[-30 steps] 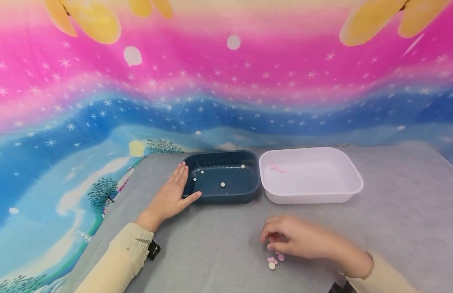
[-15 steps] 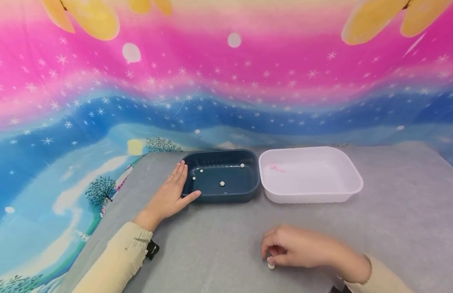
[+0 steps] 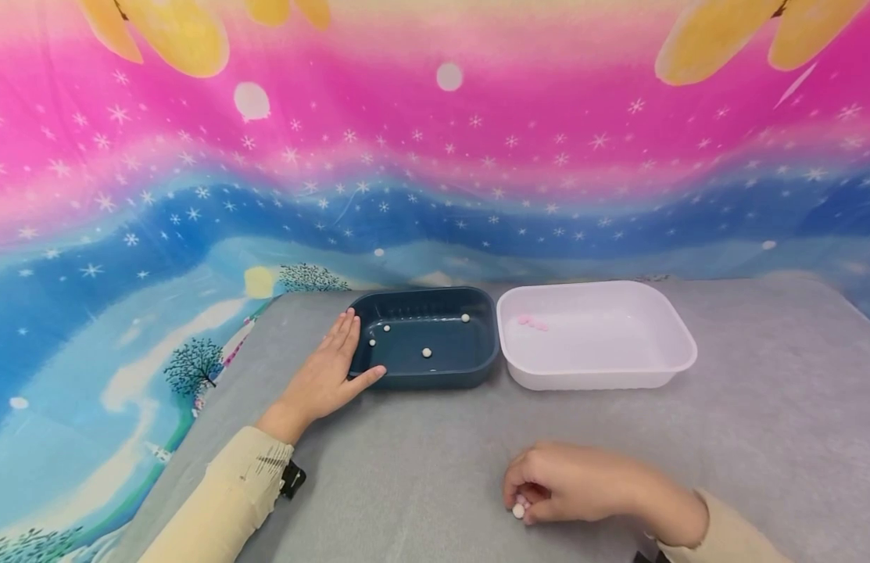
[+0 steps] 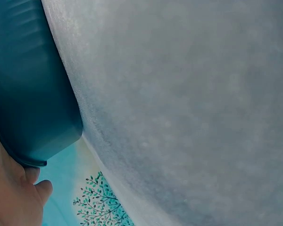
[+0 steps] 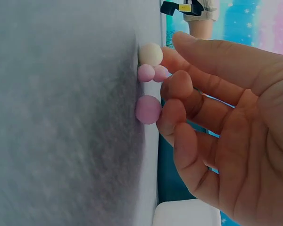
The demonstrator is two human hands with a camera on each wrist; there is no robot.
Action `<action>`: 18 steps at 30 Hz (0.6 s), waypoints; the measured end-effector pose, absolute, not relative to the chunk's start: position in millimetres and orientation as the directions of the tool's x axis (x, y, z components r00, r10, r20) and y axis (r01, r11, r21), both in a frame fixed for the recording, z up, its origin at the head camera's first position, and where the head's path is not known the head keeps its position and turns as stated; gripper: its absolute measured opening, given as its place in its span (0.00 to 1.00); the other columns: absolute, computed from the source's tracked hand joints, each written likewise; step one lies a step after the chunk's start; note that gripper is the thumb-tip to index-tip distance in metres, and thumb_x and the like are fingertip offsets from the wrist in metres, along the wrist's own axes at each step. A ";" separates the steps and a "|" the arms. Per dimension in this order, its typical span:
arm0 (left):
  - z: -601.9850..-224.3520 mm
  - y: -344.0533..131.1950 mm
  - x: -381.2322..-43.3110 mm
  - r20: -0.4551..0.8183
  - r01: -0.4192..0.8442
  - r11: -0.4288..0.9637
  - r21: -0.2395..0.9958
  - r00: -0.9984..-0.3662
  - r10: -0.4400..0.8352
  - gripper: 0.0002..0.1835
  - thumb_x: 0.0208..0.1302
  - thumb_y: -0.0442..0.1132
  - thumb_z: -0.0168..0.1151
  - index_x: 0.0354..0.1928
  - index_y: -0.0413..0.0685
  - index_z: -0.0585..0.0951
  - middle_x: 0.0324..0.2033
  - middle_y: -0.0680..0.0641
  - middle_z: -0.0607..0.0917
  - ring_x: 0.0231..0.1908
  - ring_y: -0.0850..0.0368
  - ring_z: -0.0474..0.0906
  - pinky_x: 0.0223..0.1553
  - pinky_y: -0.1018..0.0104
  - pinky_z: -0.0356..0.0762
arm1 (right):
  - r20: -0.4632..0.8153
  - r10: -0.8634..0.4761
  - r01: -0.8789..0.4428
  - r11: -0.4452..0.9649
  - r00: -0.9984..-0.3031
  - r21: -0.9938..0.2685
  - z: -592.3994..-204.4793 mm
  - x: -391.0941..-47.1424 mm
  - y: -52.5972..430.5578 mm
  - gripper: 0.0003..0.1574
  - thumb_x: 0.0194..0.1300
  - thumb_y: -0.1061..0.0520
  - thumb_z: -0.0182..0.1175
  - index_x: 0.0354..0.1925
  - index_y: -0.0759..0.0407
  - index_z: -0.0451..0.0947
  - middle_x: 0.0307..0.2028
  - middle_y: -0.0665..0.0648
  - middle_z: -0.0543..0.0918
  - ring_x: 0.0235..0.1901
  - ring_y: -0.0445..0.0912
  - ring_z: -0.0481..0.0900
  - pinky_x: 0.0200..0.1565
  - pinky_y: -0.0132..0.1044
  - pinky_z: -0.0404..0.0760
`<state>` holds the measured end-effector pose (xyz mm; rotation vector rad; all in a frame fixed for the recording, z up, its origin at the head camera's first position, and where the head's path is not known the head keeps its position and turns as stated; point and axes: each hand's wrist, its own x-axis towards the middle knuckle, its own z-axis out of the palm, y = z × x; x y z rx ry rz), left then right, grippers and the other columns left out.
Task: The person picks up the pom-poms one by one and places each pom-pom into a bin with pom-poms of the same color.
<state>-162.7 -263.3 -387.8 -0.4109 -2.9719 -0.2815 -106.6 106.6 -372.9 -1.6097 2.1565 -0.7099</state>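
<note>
My left hand [image 3: 322, 383] rests on the left end of the dark blue-green tray [image 3: 427, 381], its fingers straight along the rim and the thumb over the front corner. Low over the table, my right hand [image 3: 575, 482] reaches with bent fingers to a small group of balls. In the right wrist view these are a cream-white ball [image 5: 151, 54], small pink balls [image 5: 146, 73] beside it and a larger pink ball [image 5: 148, 109]. The fingertips [image 5: 172, 113] are right at the balls, while the thumb stands apart. From the head, the hand partly hides the group.
Several white balls lie scattered inside the dark tray, one being a white ball [image 3: 426, 353] near its middle. Close on its right stands a white tray [image 3: 596, 381] with pink pieces [image 3: 533, 323] at its left end. A patterned cloth [image 3: 435, 172] hangs behind the grey table [image 3: 406, 469].
My right hand has lowered toward the near edge, down to the balls, and its fingers now cover most of the pink ones. The left hand has kept its place on the dark tray.
</note>
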 end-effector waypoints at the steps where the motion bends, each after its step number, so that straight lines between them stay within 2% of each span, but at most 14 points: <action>1: -387.8 -263.3 -162.7 0.152 0.279 0.946 0.167 -0.955 0.255 0.53 0.59 0.74 0.38 0.72 0.41 0.42 0.72 0.43 0.40 0.72 0.54 0.31 0.70 0.52 0.44 | 0.008 -0.956 -0.778 0.235 -0.294 -0.582 -373.1 -106.3 106.7 0.06 0.54 0.59 0.65 0.30 0.50 0.78 0.22 0.36 0.67 0.24 0.25 0.65 0.28 0.17 0.68; 9: -388.6 -263.4 -162.8 0.155 0.282 0.945 0.167 -0.954 0.257 0.53 0.59 0.74 0.38 0.72 0.41 0.42 0.72 0.43 0.40 0.72 0.54 0.31 0.70 0.51 0.45 | -0.029 -0.946 -0.795 0.288 -0.323 -0.534 -375.0 -103.9 106.6 0.10 0.50 0.59 0.68 0.29 0.47 0.76 0.22 0.36 0.68 0.23 0.26 0.66 0.27 0.18 0.67; 18: -388.0 -263.2 -162.8 0.156 0.282 0.942 0.184 -0.954 0.256 0.53 0.59 0.73 0.39 0.72 0.41 0.42 0.73 0.44 0.39 0.72 0.53 0.32 0.69 0.51 0.45 | -0.059 -0.943 -0.774 0.302 -0.326 -0.556 -376.2 -104.4 107.7 0.15 0.44 0.62 0.69 0.25 0.46 0.73 0.18 0.39 0.67 0.19 0.25 0.60 0.23 0.19 0.64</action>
